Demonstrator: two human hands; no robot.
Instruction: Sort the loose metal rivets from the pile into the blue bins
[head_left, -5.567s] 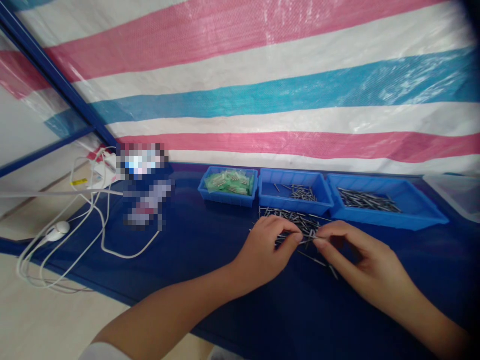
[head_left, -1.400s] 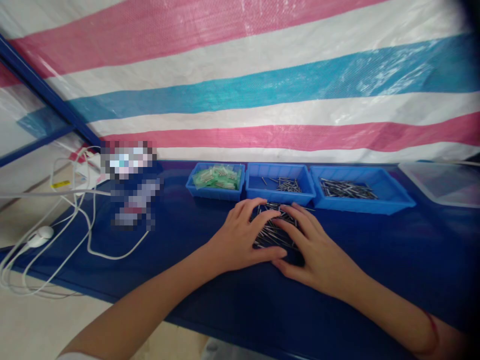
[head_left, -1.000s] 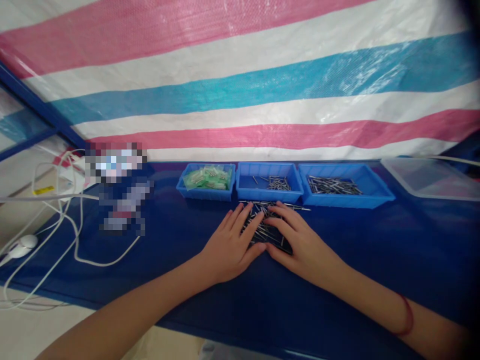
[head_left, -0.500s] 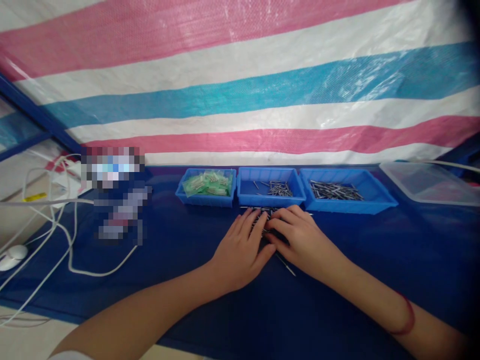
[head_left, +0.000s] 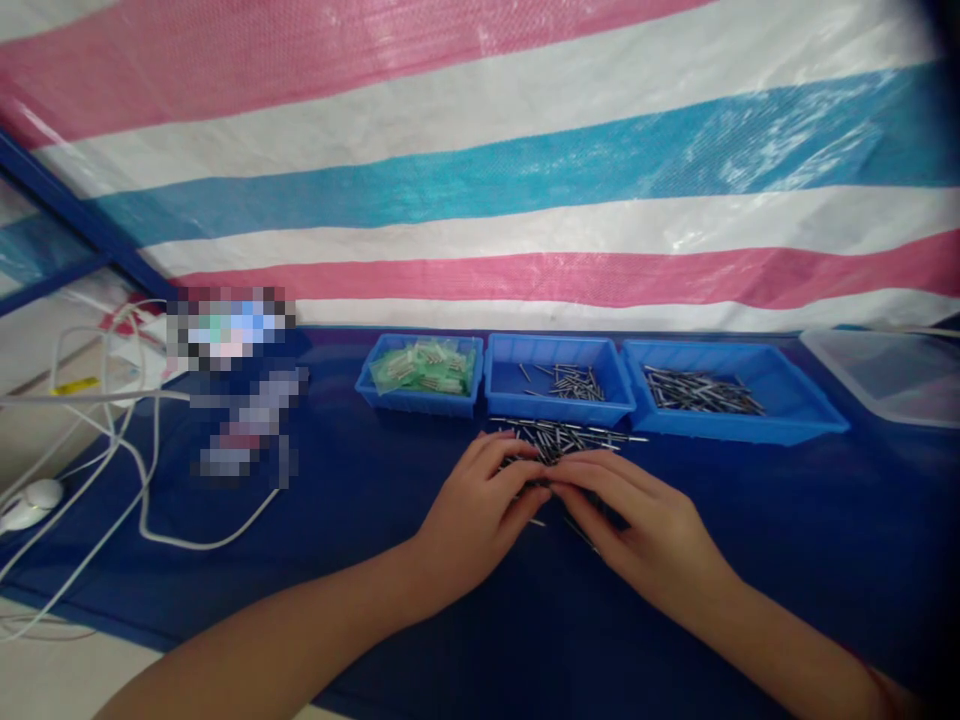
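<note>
A loose pile of thin metal rods (head_left: 559, 437) lies on the blue tabletop, just in front of the bins. My left hand (head_left: 480, 515) is at the near left side of the pile, its thumb and fingers bent together. From the right, my right hand (head_left: 649, 515) meets it with fingertips pinched. The tips of both hands touch or nearly touch over the near edge of the pile, and whatever they hold is hidden. A few rods stick out below the hands.
Three blue bins stand in a row: a left bin (head_left: 420, 403) with green bags, a middle bin (head_left: 517, 350) and a right bin (head_left: 802, 405) with metal rods. A clear plastic lid or tray (head_left: 885, 375) is far right. White cables (head_left: 187, 547) and a mouse (head_left: 34, 503) lie left.
Both hands have drawn back toward me off the pile, uncovering more rods. Their fingers, spread over the rods before, are now pinched together. The camera view has shifted slightly.
</note>
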